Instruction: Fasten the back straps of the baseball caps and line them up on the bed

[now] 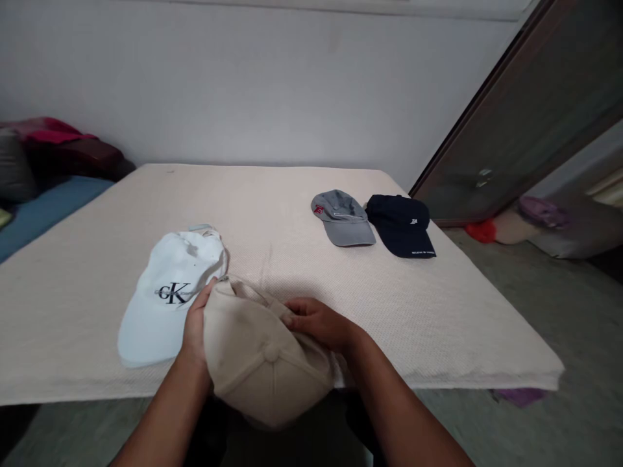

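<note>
- In the head view, the white cap (168, 275) lies on the cloth-covered surface (272, 207), its bill pointing toward the person and a little left; the other places below are told from it.
- The beige cap (260, 350) is to the right of the white cap and nearer the person, its crown turned up toward the camera and part of it overhanging the surface's near edge. Whether the two caps touch cannot be told.
- The left hand (196, 324), on the white cap's right side, grips the beige cap along its left edge, with the fingertips near the buckle.
- The right hand (318, 321), farther right of the white cap, has its fingers closed on the beige cap's rim by the rear opening.
- The key relation: the beige cap sits directly between the hands, with neither hand clearly nearer. Its buckle end lies toward the white cap; from there the visible body runs nearer and rightward. The bill is not clearly visible, so the full long axis is uncertain.
- The grey cap (342, 217) is well to the right of the white cap and farther from the person.
- The navy cap (400, 224) lies beyond the grey one on that same side, just beside it, well apart from both hands.
</note>
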`<action>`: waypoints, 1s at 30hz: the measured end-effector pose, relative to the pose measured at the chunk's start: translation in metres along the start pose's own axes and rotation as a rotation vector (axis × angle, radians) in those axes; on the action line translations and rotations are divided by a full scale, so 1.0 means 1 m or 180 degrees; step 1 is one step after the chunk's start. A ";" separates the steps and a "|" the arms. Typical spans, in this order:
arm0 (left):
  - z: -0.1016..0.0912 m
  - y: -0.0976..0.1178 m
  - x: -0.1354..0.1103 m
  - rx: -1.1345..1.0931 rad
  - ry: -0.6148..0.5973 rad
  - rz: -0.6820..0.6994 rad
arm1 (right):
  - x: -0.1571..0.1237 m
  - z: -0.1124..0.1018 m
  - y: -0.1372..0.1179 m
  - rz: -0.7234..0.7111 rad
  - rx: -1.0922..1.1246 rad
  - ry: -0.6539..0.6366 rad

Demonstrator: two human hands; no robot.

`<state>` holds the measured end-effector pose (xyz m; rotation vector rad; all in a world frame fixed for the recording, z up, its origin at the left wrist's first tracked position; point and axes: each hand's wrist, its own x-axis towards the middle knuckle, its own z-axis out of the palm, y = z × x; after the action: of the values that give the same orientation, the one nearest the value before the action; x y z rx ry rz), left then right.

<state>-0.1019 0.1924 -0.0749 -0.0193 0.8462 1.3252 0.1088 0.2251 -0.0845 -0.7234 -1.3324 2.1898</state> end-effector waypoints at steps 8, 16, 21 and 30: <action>0.014 -0.022 -0.017 0.0787 -0.0397 -0.0546 | -0.004 -0.010 -0.011 -0.0949 0.1370 0.1448; 0.007 -0.031 -0.018 0.1076 -0.0432 -0.0922 | -0.004 -0.016 -0.010 -0.0804 0.1424 0.1563; 0.003 0.002 0.000 0.0201 -0.0035 -0.0192 | -0.007 -0.017 0.004 -0.0322 0.1369 0.1020; 0.001 0.034 0.006 -0.0430 0.0319 0.0792 | -0.030 -0.013 0.018 0.0128 0.0900 -0.0459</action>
<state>-0.1301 0.2081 -0.0622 -0.0896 0.8622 1.6250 0.1370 0.2070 -0.0996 -0.4965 -1.0486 2.4357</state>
